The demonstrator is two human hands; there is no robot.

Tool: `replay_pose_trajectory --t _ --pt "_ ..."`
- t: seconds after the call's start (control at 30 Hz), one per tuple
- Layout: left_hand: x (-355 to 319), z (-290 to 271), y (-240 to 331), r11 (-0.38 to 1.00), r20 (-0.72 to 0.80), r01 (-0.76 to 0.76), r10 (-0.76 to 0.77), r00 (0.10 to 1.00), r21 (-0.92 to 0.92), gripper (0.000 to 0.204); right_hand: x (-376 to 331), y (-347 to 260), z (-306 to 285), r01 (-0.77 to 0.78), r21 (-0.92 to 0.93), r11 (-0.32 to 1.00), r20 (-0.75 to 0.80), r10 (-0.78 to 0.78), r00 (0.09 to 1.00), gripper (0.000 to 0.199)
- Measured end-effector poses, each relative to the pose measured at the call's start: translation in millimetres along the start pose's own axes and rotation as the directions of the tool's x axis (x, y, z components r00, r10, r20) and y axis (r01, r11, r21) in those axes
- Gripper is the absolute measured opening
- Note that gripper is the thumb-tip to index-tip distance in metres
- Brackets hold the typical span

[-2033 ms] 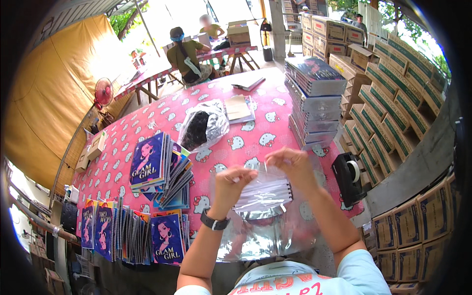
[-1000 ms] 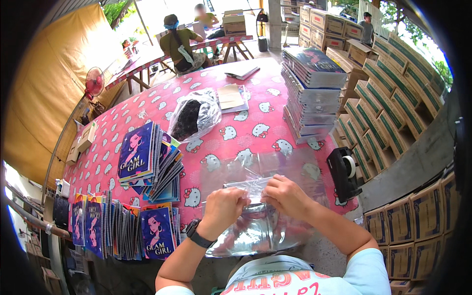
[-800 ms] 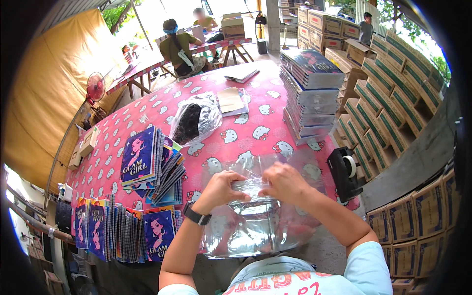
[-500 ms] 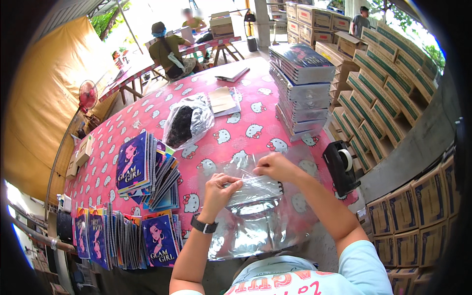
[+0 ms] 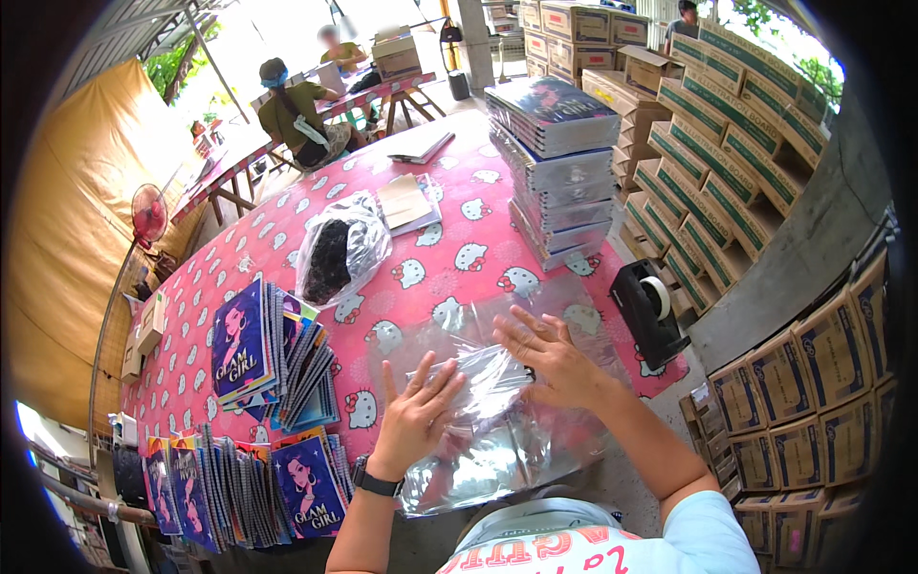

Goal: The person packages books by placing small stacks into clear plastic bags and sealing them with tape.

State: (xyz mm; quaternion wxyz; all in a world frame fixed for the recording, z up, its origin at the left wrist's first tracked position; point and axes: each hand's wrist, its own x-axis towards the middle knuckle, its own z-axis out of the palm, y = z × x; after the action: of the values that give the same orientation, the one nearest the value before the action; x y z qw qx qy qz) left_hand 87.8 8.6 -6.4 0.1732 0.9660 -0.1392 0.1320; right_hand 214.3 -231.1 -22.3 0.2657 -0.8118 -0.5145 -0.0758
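Observation:
A spiral notebook in clear plastic wrap (image 5: pixel 486 385) lies before me on the pink printed tablecloth; glare hides its cover. My left hand (image 5: pixel 419 419), a dark watch on its wrist, rests open with spread fingers at the wrap's left edge. Flat on the right side of the wrap is my right hand (image 5: pixel 547 356), also open. Beneath and nearer to me are loose clear plastic sheets (image 5: pixel 478 471). To the left sit a pile of purple-covered spiral notebooks (image 5: pixel 241 340) and a row of more notebooks (image 5: pixel 311 486).
A tall stack of wrapped notebooks (image 5: pixel 564 196) stands at the far right, with a black tape dispenser (image 5: pixel 645 318) nearer. A plastic bag with black contents (image 5: pixel 346 251) lies mid-table. Cardboard boxes (image 5: pixel 736 143) line the right side. People (image 5: pixel 296 115) sit at another table behind.
Both hands have gone from pinching the plastic to lying spread on it. The plastic is now folded over the notebook and pressed down. The view has shifted slightly.

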Motion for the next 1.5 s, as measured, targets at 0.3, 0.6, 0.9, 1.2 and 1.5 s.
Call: replay_pose_trajectory --t 0.3,0.6,0.9,1.2,1.5 --pt "0 9 4 0.980 -0.234 -0.189 0.168 0.958 -0.069 0.042 -8 -17 28 0.116 -0.008 0.993 -0.283 -0.114 0.952 0.033" --pt "4 4 19 0.997 -0.235 -0.016 -0.002 0.972 -0.075 0.018 9 -35 2 0.109 0.099 0.989 -0.190 -0.088 0.978 0.022" --pt "26 -12 26 0.944 -0.068 0.312 -0.320 0.945 -0.109 0.041 39 -38 -1 0.088 0.073 0.993 0.030 -0.090 0.995 0.014" --pt "52 -7 -41 0.856 0.174 0.339 -0.294 0.940 -0.389 0.038 69 -17 -4 -0.218 0.044 0.975 0.076 0.214 0.974 0.031" --pt "40 22 -37 0.703 -0.020 0.355 -0.465 0.885 -0.616 0.018 -98 77 -61 -0.586 0.481 0.652 -0.496 0.754 0.431 0.012"
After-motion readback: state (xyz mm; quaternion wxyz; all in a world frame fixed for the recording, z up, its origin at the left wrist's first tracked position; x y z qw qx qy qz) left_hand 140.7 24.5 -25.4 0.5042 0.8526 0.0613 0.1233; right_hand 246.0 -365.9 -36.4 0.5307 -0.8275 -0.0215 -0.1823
